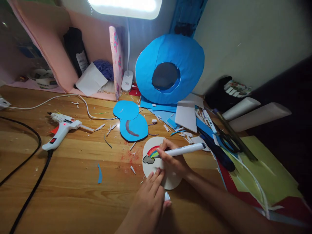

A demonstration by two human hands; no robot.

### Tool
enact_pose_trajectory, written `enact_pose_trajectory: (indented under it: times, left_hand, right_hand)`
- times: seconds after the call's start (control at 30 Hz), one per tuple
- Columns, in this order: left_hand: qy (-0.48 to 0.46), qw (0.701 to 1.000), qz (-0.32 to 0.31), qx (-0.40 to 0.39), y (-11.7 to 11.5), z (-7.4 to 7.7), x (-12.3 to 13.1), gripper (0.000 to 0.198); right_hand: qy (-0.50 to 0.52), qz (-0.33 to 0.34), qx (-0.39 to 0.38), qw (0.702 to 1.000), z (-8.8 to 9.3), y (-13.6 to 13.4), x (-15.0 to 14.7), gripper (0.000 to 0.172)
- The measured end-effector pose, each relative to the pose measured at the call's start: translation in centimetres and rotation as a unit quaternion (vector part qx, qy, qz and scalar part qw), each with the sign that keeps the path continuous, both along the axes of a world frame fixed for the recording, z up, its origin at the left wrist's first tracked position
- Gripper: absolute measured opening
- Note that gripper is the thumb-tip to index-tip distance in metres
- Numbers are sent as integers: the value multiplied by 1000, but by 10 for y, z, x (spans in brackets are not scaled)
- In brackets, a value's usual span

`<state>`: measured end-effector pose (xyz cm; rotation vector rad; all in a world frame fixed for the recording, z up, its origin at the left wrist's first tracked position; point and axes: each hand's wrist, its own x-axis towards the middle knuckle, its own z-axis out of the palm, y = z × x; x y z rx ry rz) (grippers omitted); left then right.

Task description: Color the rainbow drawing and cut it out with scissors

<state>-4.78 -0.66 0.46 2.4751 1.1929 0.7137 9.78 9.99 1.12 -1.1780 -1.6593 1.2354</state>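
Note:
My right hand (pixel 173 159) grips a white marker (pixel 186 149) whose tip meets a pale round disc (pixel 168 182) on the table. Drawn on the disc are a rainbow (pixel 153 150) with red, orange, green and blue bands and a grey cloud (pixel 148 159) outlined in black. The fingertips of my left hand (pixel 149 198) press on the disc's lower edge. A small white piece, apparently the marker cap (pixel 167 196), is tucked by its thumb. Just beyond the disc lie two blue rounded cutouts (pixel 133 128), one with a dark curved stripe.
A white glue gun (pixel 60 128) with a lit red light lies left, its black cord (pixel 36 198) running forward. A large blue ring (pixel 146 65) stands at the back. Scissors (pixel 229 141), a dark-handled tool (pixel 216 152), paper scraps and coloured sheets (pixel 265 162) crowd the right.

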Motion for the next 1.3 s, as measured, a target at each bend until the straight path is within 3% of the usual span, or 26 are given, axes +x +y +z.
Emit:
enact_pose_trajectory:
  times: [0.13,0.47,0.77,1.17,1.3]
  left_hand:
    - [-14,1000,9,-11,-2,-1,0,25]
    - [-16,999,13,-49,-2,2,2,20]
    - [-5,999,11,-51,-2,4,2,18]
    - [-4,996,37,77,0,-8,2,24]
    - [6,996,30,80,1,-8,1,27]
  right_hand:
    - [-9,33,-63,997,6,-6,-9,34]
    - [-122,39,-3,992,7,-9,-15,28]
    - [-124,45,7,991,6,-9,-15,29]
    - [-108,57,16,992,1,-7,-13,30]
    - [-102,61,22,993,2,-7,-13,29]
